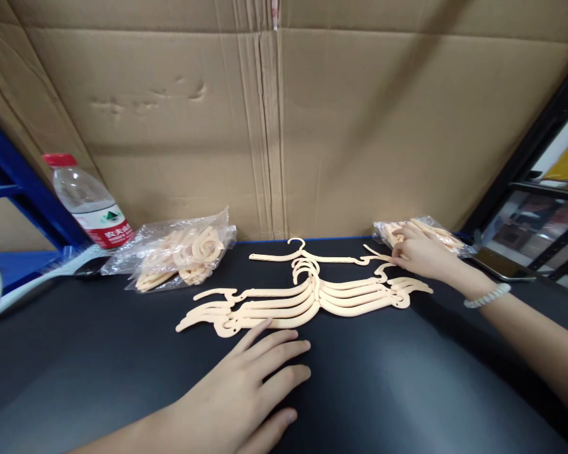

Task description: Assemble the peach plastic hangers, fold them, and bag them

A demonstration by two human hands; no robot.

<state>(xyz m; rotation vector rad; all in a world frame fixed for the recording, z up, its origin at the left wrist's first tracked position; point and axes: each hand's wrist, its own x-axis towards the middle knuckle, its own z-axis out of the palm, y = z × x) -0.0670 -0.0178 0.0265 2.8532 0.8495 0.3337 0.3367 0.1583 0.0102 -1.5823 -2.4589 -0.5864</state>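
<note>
My left hand (255,372) lies palm down on the dark tabletop, its fingers spread and holding nothing. One fingertip is at the front edge of a row of several cream plastic folding clothes hangers (274,312), their hooks overlapping in the middle. Behind that row is another cream hanger (331,259) with its hook pointing to the back. At its right end, my right hand (419,253) has its fingers closed on a slim cream hanger arm piece (377,253). The fingertips partly cover that piece.
A clear bag of hanger parts (184,252) sits at the left, beside a red-capped water bottle (92,205). Another bag of parts (435,232) lies behind my right hand, near a phone-like flat object (502,266). A cardboard wall (194,126) closes off the back.
</note>
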